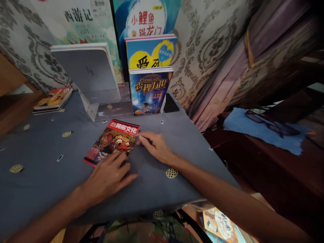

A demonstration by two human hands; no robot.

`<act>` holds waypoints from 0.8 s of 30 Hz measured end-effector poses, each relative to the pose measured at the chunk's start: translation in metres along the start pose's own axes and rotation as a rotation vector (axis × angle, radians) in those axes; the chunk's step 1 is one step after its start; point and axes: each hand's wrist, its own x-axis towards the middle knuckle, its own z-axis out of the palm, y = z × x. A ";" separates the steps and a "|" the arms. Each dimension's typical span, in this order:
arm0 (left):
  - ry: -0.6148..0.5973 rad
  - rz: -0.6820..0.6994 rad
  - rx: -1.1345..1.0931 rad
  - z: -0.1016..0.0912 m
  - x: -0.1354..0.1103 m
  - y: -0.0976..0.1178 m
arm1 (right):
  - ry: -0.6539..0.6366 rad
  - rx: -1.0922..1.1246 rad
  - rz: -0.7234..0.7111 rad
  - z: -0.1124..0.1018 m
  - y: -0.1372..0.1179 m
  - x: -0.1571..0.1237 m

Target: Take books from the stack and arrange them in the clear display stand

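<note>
A thin red-banded book with a colourful mask on its cover lies flat and slightly turned on the grey cloth. My left hand rests over its lower edge, fingers stretched out and thumb apart to the right. At the book's upper right edge, my right hand has its index fingertip touching or very near the cover, with the thumb just below. Its other fingers are partly hidden. Neither hand is closed around the book.
Behind stand a clear acrylic book stand, a grey-backed book and a blue Charlie book. A black phone-like slab lies beside them. Stacked books sit far left. Glasses rest on a blue cloth at right.
</note>
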 end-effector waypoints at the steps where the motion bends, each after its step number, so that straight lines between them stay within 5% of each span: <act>1: 0.001 -0.017 0.014 -0.002 -0.003 -0.003 | 0.043 -0.009 0.016 -0.001 0.001 0.001; 8: -0.060 -0.149 0.205 -0.011 -0.002 -0.015 | 0.225 -0.006 0.119 -0.006 0.010 0.007; 16: -0.219 -0.255 0.301 0.002 0.053 -0.007 | 0.243 -0.017 0.132 -0.007 0.011 0.008; 24: -0.237 -0.211 0.321 0.003 0.055 -0.011 | 0.242 0.003 0.109 -0.008 0.009 0.008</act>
